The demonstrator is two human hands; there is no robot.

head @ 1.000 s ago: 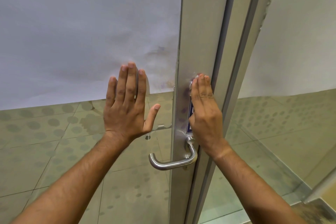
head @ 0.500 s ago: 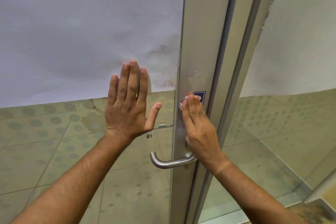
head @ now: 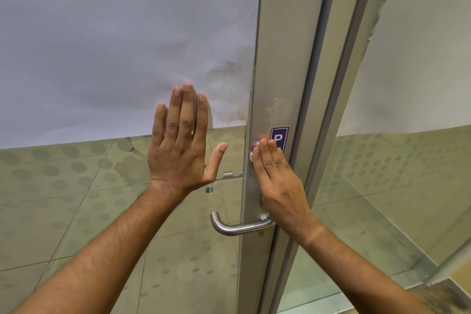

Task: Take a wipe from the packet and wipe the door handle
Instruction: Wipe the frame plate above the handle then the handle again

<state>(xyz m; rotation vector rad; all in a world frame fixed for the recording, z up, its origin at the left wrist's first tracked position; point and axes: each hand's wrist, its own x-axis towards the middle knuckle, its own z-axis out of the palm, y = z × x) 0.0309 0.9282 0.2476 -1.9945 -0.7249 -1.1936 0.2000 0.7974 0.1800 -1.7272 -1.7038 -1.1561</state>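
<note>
A brushed steel lever handle (head: 237, 229) sticks out to the left from the door's metal stile (head: 283, 58). My right hand (head: 280, 181) lies flat on the stile just above the handle, with straight fingers pressing a white wipe (head: 255, 147) against the metal. Only a small edge of the wipe shows at my fingertips. My left hand (head: 178, 150) is spread flat against the glass pane (head: 102, 211) to the left of the stile. No wipe packet is in view.
A blue sticker with a white P (head: 279, 135) sits on the stile just above my right fingertips. Frosted film (head: 114, 33) covers the upper glass. A second glass panel (head: 407, 160) stands to the right. A tiled floor shows through the glass.
My right hand has slid down the stile with the wipe, uncovering the blue sticker. My left hand has stayed flat on the glass.
</note>
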